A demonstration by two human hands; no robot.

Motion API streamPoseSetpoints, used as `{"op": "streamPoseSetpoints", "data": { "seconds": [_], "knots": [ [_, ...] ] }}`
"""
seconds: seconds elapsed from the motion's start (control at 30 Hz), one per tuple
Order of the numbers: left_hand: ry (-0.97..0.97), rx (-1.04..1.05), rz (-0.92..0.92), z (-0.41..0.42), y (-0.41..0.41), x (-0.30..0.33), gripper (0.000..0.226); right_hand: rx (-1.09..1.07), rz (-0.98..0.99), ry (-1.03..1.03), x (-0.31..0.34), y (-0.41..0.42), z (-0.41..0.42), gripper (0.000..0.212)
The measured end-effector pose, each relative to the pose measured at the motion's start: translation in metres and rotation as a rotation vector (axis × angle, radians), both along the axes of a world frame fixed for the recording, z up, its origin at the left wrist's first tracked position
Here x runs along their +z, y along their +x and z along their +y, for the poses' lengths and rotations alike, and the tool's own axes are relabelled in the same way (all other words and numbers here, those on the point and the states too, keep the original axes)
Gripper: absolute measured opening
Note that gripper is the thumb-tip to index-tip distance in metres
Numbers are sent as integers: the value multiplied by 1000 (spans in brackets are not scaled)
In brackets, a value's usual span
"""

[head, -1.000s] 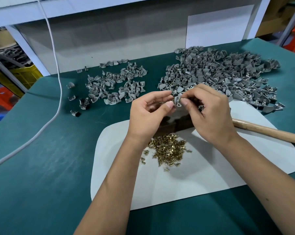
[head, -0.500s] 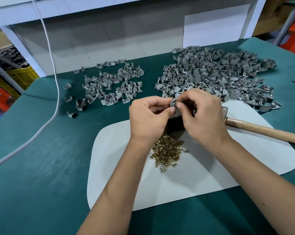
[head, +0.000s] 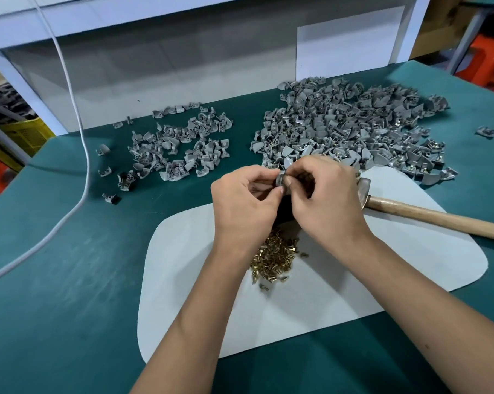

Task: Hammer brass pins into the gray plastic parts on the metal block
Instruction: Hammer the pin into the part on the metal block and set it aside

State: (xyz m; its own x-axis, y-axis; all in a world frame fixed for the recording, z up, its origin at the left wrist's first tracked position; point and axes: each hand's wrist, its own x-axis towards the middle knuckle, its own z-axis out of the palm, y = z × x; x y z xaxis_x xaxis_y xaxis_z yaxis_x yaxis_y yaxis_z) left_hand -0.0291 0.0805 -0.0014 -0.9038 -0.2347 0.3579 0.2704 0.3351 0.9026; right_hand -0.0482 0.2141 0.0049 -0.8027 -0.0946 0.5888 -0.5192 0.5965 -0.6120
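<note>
My left hand (head: 244,203) and my right hand (head: 326,201) meet above the white mat (head: 410,268), and together they pinch one small gray plastic part (head: 280,177) between thumbs and fingertips. Whether a pin sits in it cannot be seen. The dark metal block (head: 284,211) lies almost wholly hidden under my hands. A heap of brass pins (head: 274,258) lies on the mat just below my wrists. The hammer (head: 427,216), with a wooden handle, rests on the mat to the right of my right hand.
A large pile of gray parts (head: 351,132) covers the green table (head: 55,294) at the back right, and a smaller pile (head: 180,149) lies at the back left. A white cable (head: 78,155) runs down the left side. A white panel stands behind the table.
Both hands stayed together on the gray part and sank slightly toward the block. The fingers have shifted a little around the part.
</note>
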Motion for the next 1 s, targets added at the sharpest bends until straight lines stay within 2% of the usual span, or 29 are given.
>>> {"op": "streamPoseSetpoints", "data": {
  "seconds": [0.13,0.23,0.3,0.4,0.47,0.57,0.67,0.87,0.93,1.0],
  "knots": [
    [-68,27,-3,0,1,-2,24,120,-71,133,15,-5,18,7],
    [-135,62,-9,-1,1,-2,42,67,-217,266,31,-19,53,6],
    [-165,91,-1,-5,0,0,47,-33,-346,450,38,-28,83,4],
    [-253,86,10,-14,-2,3,30,-116,-527,764,40,-29,113,17],
    [-385,59,7,-22,-4,2,20,-78,-577,879,35,-26,114,25],
    [-519,64,38,-29,-9,-3,12,-54,-557,886,27,-25,112,24],
    [-503,59,-22,-34,-12,-6,10,-41,-543,876,30,-27,115,20],
    [-310,12,-85,-40,-12,-9,20,30,-448,433,46,-26,98,18],
    [-251,1,-105,-39,-12,-10,17,70,-391,355,47,-21,84,8],
    [-226,2,-106,-37,-12,-10,14,111,-360,308,46,-17,69,6]
  ]
}}
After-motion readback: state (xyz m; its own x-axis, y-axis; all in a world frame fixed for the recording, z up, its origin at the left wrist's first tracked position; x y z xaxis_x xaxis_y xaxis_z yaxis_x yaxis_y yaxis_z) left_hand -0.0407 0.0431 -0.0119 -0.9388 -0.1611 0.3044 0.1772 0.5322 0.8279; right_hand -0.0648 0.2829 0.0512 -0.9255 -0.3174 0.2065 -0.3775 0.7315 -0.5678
